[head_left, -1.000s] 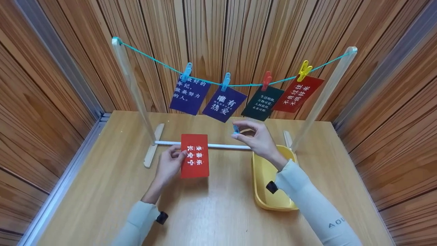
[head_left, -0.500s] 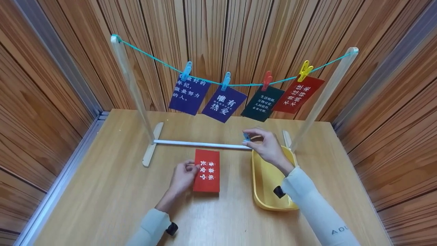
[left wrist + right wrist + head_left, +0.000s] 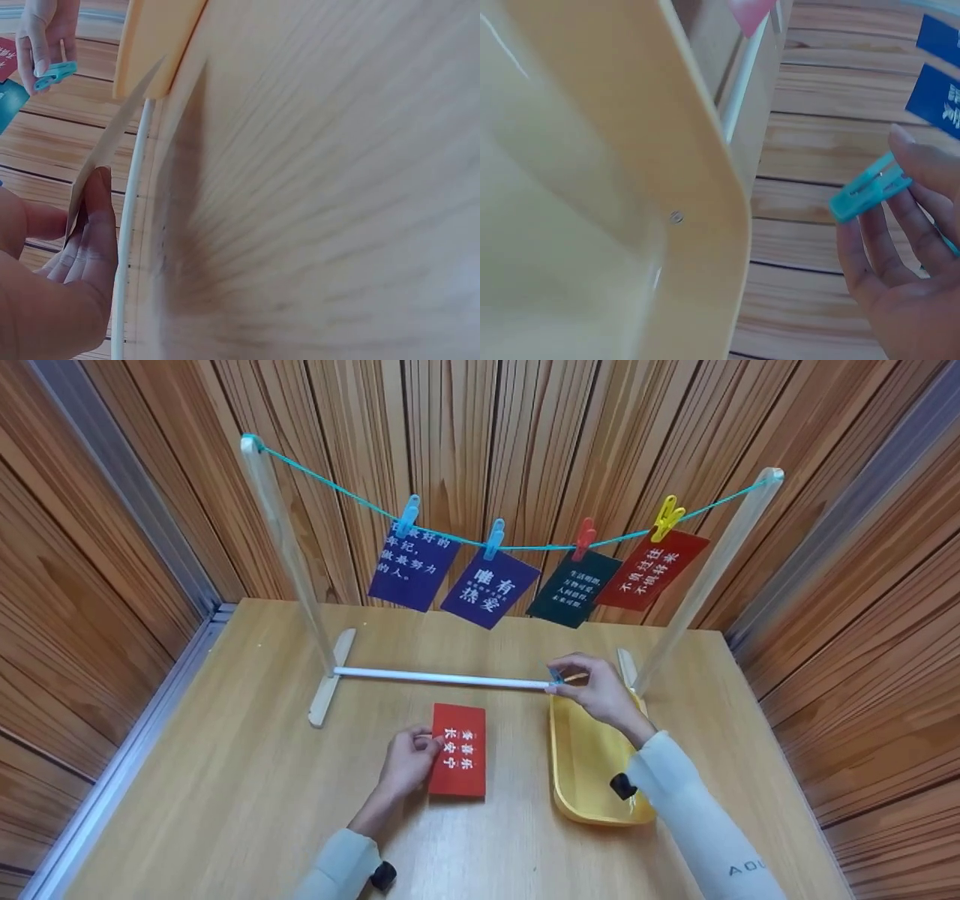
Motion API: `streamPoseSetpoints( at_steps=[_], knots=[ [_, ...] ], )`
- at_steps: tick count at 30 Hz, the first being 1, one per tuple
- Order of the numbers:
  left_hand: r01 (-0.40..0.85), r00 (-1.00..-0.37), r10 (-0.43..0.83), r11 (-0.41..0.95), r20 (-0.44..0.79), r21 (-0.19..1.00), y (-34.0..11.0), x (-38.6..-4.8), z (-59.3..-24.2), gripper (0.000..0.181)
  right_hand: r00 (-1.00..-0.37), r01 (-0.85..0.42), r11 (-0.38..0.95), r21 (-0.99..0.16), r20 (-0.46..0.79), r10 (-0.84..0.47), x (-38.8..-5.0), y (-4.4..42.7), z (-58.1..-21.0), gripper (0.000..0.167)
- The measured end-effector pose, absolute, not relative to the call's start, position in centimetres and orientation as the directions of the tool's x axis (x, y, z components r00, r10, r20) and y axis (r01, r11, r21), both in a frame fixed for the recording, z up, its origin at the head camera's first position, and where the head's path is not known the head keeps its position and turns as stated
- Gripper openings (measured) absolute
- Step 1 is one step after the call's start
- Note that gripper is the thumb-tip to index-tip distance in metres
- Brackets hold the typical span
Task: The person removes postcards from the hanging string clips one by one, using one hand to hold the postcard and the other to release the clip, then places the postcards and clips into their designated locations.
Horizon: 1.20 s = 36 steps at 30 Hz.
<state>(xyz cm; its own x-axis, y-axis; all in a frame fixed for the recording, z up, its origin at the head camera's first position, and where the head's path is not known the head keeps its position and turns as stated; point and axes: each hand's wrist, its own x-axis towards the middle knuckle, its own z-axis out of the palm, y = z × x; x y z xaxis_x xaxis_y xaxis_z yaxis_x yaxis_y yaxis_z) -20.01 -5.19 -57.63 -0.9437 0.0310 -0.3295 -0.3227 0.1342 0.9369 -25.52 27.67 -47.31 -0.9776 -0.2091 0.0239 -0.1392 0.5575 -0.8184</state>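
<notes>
My left hand (image 3: 409, 761) pinches the left edge of a red card (image 3: 459, 750) with white characters, held above the table; in the left wrist view the card (image 3: 112, 139) appears nearly edge-on between thumb and fingers. Over the far end of the yellow tray, my right hand (image 3: 600, 694) pinches a blue clothespin (image 3: 870, 191) between thumb and fingertips. Behind both hands a turquoise string (image 3: 330, 484) sags between two posts. From it hang two dark blue cards (image 3: 491, 589) on blue clothespins, a dark green card (image 3: 574, 589) on a red one, and a red card (image 3: 651, 570) on a yellow one.
The yellow tray (image 3: 553, 765) stands on the wooden table (image 3: 225, 780) below my right forearm. A white bar (image 3: 442, 679) joins the rack's feet, and the left post (image 3: 289, 555) and right post (image 3: 697, 577) rise at its ends. Wood-grain panels enclose the back and sides.
My left hand has brought the red card nearer to me and to the right. My right hand, still pinching the clothespin, has moved right and nearer. The hanging cards stay where they were.
</notes>
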Motion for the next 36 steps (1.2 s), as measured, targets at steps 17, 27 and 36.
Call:
streamPoseSetpoints(
  at_steps=[17, 27, 36],
  knots=[
    [-0.221, -0.971, 0.031, 0.282, -0.239, 0.934, -4.0, -19.7, -59.9, 0.024, -0.951, -0.071, 0.702, -0.709, -0.165, -0.262, -26.4, 30.4, -49.8, 0.036],
    [-0.197, -0.976, -0.002, 0.427, -0.217, 0.883, -3.5, -19.6, -59.2, 0.026, -0.949, -0.066, 0.782, -0.620, -0.203, -0.241, -27.1, 30.8, -51.3, 0.038],
    [-0.166, -0.981, -0.017, 0.577, -0.192, 0.799, -3.2, -19.6, -58.8, 0.030, -0.943, -0.038, 0.809, -0.587, -0.247, -0.224, -27.7, 30.9, -53.0, 0.040]
  ],
)
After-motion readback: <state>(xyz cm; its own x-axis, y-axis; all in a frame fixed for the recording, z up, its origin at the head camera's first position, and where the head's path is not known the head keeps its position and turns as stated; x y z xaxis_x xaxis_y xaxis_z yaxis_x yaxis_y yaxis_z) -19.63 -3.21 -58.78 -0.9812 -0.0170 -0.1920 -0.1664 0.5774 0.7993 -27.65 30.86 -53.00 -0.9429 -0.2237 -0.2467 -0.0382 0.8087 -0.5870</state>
